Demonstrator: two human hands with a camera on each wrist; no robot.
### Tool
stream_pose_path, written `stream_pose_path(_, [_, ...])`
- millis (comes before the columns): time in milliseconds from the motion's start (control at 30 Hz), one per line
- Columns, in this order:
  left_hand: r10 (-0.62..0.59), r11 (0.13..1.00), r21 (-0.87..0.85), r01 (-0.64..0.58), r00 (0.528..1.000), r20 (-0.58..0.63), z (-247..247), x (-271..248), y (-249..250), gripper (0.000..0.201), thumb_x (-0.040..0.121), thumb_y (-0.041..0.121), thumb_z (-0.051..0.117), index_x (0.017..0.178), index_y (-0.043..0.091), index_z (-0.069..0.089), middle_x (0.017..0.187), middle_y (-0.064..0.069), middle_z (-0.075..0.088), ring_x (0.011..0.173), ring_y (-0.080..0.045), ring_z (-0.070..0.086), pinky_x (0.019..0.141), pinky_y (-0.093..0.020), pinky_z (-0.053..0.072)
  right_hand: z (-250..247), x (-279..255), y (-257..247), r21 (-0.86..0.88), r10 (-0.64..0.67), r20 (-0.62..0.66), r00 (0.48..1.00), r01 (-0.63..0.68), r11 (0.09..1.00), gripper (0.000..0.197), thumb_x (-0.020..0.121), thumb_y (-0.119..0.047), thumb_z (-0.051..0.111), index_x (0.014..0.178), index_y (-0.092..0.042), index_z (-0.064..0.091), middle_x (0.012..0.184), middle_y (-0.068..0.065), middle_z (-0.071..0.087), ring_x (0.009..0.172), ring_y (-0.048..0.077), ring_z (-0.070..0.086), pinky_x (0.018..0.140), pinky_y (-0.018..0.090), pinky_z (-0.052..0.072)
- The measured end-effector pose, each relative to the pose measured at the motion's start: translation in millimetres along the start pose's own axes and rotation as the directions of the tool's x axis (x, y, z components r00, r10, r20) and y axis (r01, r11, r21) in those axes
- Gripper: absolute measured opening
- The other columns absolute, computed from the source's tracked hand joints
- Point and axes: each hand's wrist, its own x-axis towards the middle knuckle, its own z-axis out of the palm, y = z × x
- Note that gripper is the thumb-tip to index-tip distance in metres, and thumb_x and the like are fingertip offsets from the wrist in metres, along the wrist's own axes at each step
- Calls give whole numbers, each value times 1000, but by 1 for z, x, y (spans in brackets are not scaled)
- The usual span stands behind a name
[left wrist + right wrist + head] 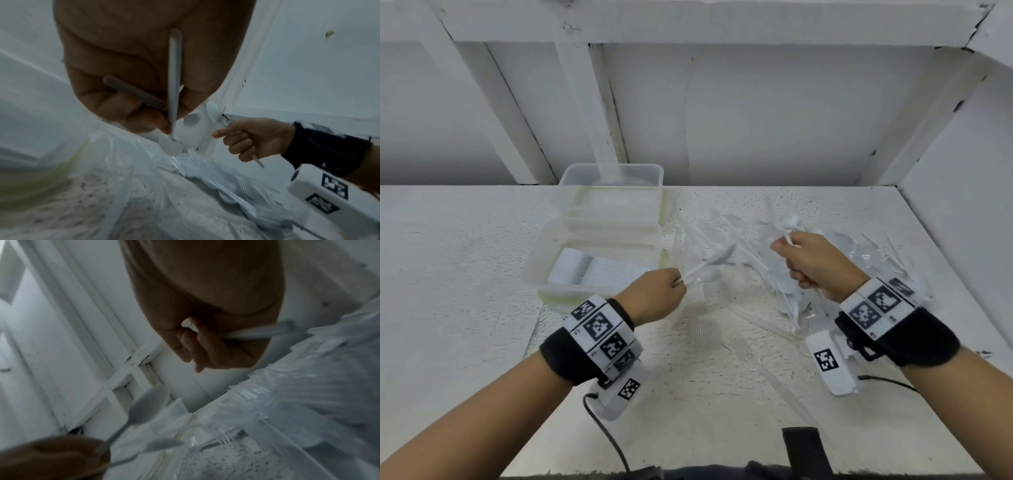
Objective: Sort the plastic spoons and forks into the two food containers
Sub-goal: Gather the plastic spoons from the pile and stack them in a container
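Fingers [131, 112] of the left hand [654, 296] are curled and pinch the handles of two white plastic spoons [714, 262], whose shafts cross in the left wrist view and whose bowls point away toward the pile; the right hand [813, 262] is clenched round the handle of another white utensil [258, 160], its working end hidden in the fist and against the heap, so spoon or fork cannot be told. The unsorted cutlery pile [791, 274], clear and white pieces tangled together, lies on the white table [465, 274] under and beyond the right hand. Two clear food containers stand at left, touching end to end: the near container [571, 270] holds a neat row of white utensils, the far container [613, 185] looks empty, though its clear walls make this uncertain. Risks, as judged: the crossed spoons sit loosely in a fingertip pinch and could slip or scissor apart during transfer; clear pieces are hard to tell apart against the pale surface, inviting mis-sorting; tines in the heap may snag neighbours and drag them out. A wrist camera cable [606, 431] trails near the table edge.
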Motion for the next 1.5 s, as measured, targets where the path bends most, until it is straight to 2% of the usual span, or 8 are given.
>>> stream_pose_path(133, [-41, 980, -192, 41, 999, 3, -13, -11, -8, 24, 99, 20, 32, 82, 12, 46, 68, -2, 52, 50, -12, 42, 42, -18, 35, 34, 21, -12, -326, -26, 122, 992, 65, 943, 23, 94, -20, 51, 98, -3, 67, 63, 2, 46, 50, 11, 36, 44, 20, 29])
stream_pose_path(267, [-81, 956, -284, 69, 996, -30, -24, -19, -11, 26, 100, 21, 33, 80, 15, 47, 63, -1, 45, 46, -12, 34, 38, -19, 28, 66, 50, -15, -567, -47, 167, 985, 135, 813, 32, 95, -24, 47, 103, 0, 66, 89, 12, 64, 73, 19, 53, 63, 25, 39])
stream_pose_path(500, [-171, 927, -352, 132, 982, -81, -32, -32, -26, 26, 101, 24, 31, 87, 13, 51, 64, 0, 42, 47, -11, 28, 39, -19, 23, 81, 67, -14, -772, -73, 124, 990, 142, 619, 17, 94, -18, 47, 98, -6, 58, 84, 6, 54, 74, 21, 51, 48, 22, 31])
stream_pose_path(633, [-186, 920, -369, 135, 977, -107, -32, -35, -27, 25, 99, 28, 37, 88, 11, 51, 66, -1, 42, 48, -11, 29, 41, -19, 24, 77, 70, -7, -807, -58, 107, 993, 121, 578, 20, 93, -18, 47, 75, -9, 49, 75, 5, 52, 60, 17, 48, 46, 23, 30])
stream_pose_path(767, [-154, 934, -340, 107, 981, -115, -31, -35, -27, 20, 96, 28, 46, 89, 9, 49, 69, -2, 41, 51, -12, 31, 43, -20, 27, 72, 70, -3, -812, -44, 106, 993, 112, 573, 17, 93, -20, 47, 90, -8, 58, 76, 4, 53, 64, 18, 49, 51, 23, 34])
stream_pose_path(933, [-147, 926, -365, 101, 984, -101, -29, -32, -26, 20, 97, 26, 43, 85, 11, 46, 66, 1, 41, 48, -11, 29, 41, -19, 26, 72, 67, 2, -833, -21, 93, 995, 89, 546, 26, 92, -13, 45, 66, -11, 44, 64, 0, 45, 53, 13, 42, 48, 22, 32])
stream_pose_path(1267, [-116, 927, -369, 71, 988, -103, -31, -28, -21, 20, 97, 26, 43, 90, 8, 48, 68, 0, 41, 50, -11, 30, 42, -19, 26, 61, 40, -4, -748, 54, 343, 938, 238, 619, 7, 84, -19, 65, 86, -13, 61, 69, -2, 57, 68, 14, 54, 54, 17, 37])
stream_pose_path(1500, [-112, 916, -395, 72, 991, -79, -29, -22, -19, 18, 97, 26, 44, 89, 10, 48, 67, 0, 42, 50, -11, 31, 41, -17, 26, 60, 30, -6, -708, 152, 367, 918, 169, 686, 21, 86, -8, 46, 70, -15, 58, 62, -6, 63, 55, 7, 48, 56, 20, 38])
